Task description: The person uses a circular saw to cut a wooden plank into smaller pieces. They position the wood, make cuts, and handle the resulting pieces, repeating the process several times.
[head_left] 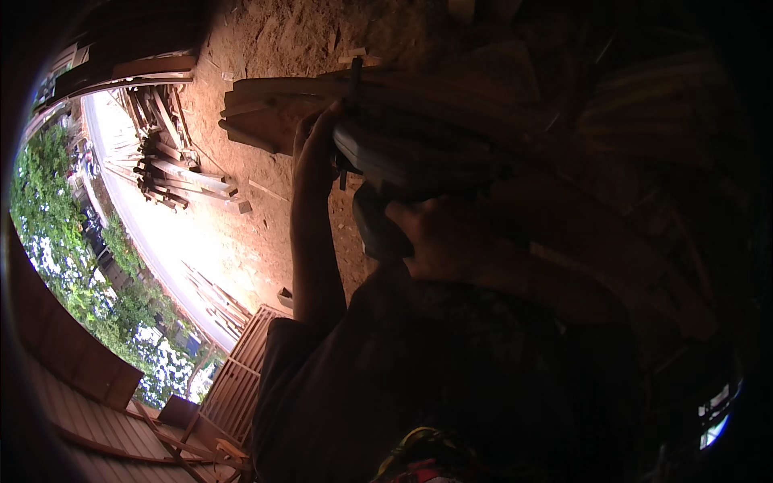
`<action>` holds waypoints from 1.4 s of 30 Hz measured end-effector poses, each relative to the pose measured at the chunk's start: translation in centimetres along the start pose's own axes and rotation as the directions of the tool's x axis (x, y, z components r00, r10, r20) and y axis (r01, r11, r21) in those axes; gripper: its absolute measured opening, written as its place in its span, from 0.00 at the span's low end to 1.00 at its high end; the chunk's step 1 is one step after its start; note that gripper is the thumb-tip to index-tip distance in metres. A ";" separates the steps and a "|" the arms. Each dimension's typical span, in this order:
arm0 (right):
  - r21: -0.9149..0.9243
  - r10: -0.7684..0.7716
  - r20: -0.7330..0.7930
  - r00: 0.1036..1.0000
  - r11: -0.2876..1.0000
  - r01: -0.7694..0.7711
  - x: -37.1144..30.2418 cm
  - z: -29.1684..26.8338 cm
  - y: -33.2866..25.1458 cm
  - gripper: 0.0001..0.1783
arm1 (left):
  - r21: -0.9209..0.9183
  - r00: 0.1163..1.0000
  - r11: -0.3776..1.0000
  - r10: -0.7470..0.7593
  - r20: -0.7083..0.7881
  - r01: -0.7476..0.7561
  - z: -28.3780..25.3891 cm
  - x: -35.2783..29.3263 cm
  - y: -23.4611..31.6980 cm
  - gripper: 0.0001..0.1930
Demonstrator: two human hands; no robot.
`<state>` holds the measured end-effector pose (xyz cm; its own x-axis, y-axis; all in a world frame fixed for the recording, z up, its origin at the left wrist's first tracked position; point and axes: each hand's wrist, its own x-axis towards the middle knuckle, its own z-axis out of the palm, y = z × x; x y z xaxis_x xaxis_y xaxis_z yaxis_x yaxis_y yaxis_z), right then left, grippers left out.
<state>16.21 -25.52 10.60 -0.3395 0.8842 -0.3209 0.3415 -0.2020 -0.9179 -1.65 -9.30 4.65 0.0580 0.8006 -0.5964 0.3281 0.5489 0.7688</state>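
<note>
Deep shadow covers the middle of the view. A dark, bulky hand tool (411,161) with a rounded grey front is held over long wooden boards (262,109); its exact kind is hard to tell. My right hand (447,237) is closed on its rear part, beside a blocky dark lower piece (378,225). Stretched forward, my left hand (316,133) curls its fingers at the tool's front, next to a thin dark bar (355,80). What its fingers grip is hidden in shadow.
Beyond the boards lies brown, dusty ground (278,40). To the left, a stack of timber pieces (173,173) lies in bright sunlight. Thin strips (213,298) and a slatted wooden panel (241,366) are at lower left. More boards (644,105) lie at right, dimly seen.
</note>
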 end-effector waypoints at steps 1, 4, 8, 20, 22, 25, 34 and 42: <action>0.001 -0.003 0.001 1.000 1.000 0.003 0.0 0.0 0.0 0.19 | 0.010 1.000 1.000 0.005 0.002 -0.005 -0.1 0.0 0.0 0.34; 0.002 -0.011 -0.001 1.000 1.000 0.011 0.2 0.4 0.1 0.19 | 0.026 1.000 0.999 0.024 0.013 -0.024 -0.3 0.2 -0.2 0.34; -0.002 -0.025 -0.013 1.000 1.000 0.025 0.3 0.7 0.4 0.20 | 0.012 0.999 0.999 0.037 0.034 -0.038 -0.8 0.7 -0.8 0.35; 0.008 -0.024 0.004 1.000 1.000 0.024 0.8 0.3 0.0 0.19 | 0.035 0.999 0.999 0.021 0.032 -0.023 -1.7 1.4 -1.1 0.33; 0.015 -0.025 -0.004 1.000 1.000 0.025 0.9 0.5 0.0 0.19 | 0.048 0.999 0.999 0.018 0.046 -0.020 -2.1 1.8 -1.4 0.32; 0.021 -0.042 -0.022 0.999 0.999 0.042 1.0 0.7 0.0 0.19 | 0.055 0.998 0.998 0.014 0.058 -0.017 -2.6 2.3 -1.6 0.32; 0.028 -0.027 0.013 1.000 0.999 0.026 1.7 0.4 -0.3 0.18 | 0.046 0.998 0.999 -0.007 0.057 0.004 -2.5 1.9 -0.8 0.29; 0.050 -0.046 -0.006 0.999 0.998 0.046 2.1 0.9 -0.3 0.17 | 0.035 0.998 0.999 -0.030 0.057 0.028 -3.2 2.5 -1.0 0.27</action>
<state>14.64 -24.00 9.96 -0.3496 0.8951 -0.2767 0.2806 -0.1817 -0.9425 -4.91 -7.08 3.10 0.1019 0.7690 -0.6311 0.3628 0.5620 0.7433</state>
